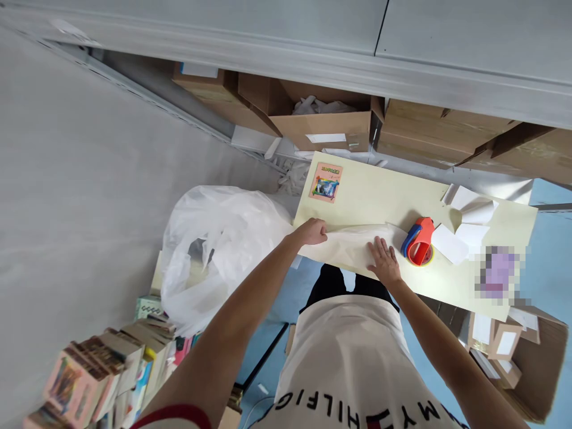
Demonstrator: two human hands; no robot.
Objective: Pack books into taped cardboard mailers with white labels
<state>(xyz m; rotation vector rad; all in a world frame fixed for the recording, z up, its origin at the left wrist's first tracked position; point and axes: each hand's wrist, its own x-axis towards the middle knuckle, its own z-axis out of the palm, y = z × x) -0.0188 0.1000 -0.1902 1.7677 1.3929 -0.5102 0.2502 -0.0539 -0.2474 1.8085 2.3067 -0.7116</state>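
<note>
A cream-coloured mailing bag [348, 241] lies on the pale yellow table [384, 190] at its near edge. My left hand [311, 232] is closed on the bag's left end at the table's corner. My right hand [383, 260] lies flat on the bag with fingers spread, pressing it down. Just right of that hand stands a red and blue tape dispenser [419, 241]. A small colourful book [326, 182] lies at the table's far left corner, apart from both hands.
White label slips [460, 235] lie scattered right of the dispenser. Open cardboard boxes [322, 119] stand behind the table. A big white plastic bag [218, 250] sits to the left. Stacked books [116, 357] fill the lower left. More boxes with packets [513, 351] sit lower right.
</note>
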